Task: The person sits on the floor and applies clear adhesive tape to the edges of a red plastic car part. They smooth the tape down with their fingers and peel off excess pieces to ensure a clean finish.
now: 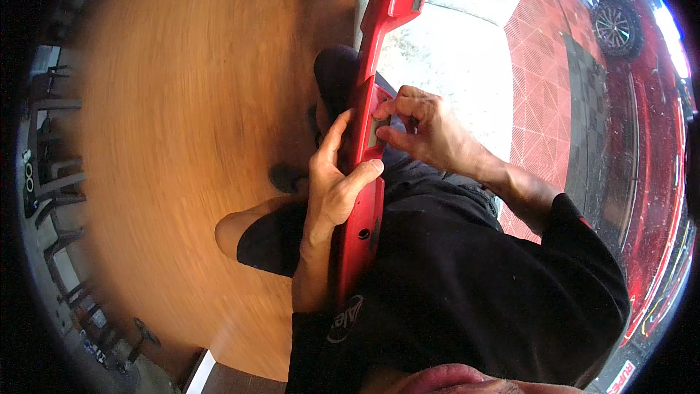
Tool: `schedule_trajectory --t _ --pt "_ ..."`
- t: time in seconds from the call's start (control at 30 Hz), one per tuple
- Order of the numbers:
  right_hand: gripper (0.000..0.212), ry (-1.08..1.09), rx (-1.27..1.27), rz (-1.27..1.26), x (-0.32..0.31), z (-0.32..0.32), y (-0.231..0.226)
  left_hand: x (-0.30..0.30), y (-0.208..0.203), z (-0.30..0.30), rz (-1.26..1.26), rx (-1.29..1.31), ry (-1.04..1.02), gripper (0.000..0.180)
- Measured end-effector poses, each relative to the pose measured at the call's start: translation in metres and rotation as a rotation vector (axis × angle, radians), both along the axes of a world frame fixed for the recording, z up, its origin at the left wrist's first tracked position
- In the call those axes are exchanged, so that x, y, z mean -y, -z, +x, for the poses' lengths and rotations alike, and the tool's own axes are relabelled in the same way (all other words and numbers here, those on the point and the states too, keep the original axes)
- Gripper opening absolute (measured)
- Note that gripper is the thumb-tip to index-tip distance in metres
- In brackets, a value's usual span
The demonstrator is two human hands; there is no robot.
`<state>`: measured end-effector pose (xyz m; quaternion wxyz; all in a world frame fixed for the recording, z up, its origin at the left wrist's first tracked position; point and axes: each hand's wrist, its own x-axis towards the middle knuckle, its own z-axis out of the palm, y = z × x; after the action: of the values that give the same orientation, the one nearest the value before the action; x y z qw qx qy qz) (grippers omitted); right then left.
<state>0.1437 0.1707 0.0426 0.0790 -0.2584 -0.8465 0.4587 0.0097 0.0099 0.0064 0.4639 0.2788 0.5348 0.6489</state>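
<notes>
A long red car trim panel [373, 51] lies lengthwise over my lap, running from my body toward the far edge of the view. My left hand [335, 186] is wrapped round its near half, the thumb on top and the fingers along the left side. Beyond that thumb is a recess with a small pale grey-beige piece [373, 135] in it. There my right hand [419, 128] is bent into a pinch, thumb and fingertips at the recess. Whatever sits between those fingertips is too small to make out. Another recessed part of the panel, with a dark slot, lies farther off.
A pale, worn seat [452, 66] is under and beside the panel on the right. Wooden flooring [182, 138] spreads to the left, with dark chairs [62, 226] at its far side. Red tiles [539, 95] and a red car [656, 138] are at the right.
</notes>
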Motion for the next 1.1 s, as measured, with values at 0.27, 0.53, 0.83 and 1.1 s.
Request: schedule_trajectory --t 0.27,0.53,0.83,1.1 --pt "0.014 -0.139 0.027 -0.034 -0.011 -0.009 0.003 -0.003 -0.001 -0.002 -0.023 -0.027 0.006 0.075" --pt "0.012 0.062 -0.246 0.149 -0.009 0.008 0.029 0.0 -0.002 -0.001 -0.039 -0.017 0.009 0.076" --pt "0.021 -0.136 -0.048 0.427 -0.03 0.005 0.008 0.003 -0.003 -0.001 -0.028 -0.077 0.002 0.075" --pt "0.029 -0.448 0.015 0.346 -0.059 -0.014 -0.018 0.001 -0.008 -0.001 -0.05 -0.038 0.016 0.076"
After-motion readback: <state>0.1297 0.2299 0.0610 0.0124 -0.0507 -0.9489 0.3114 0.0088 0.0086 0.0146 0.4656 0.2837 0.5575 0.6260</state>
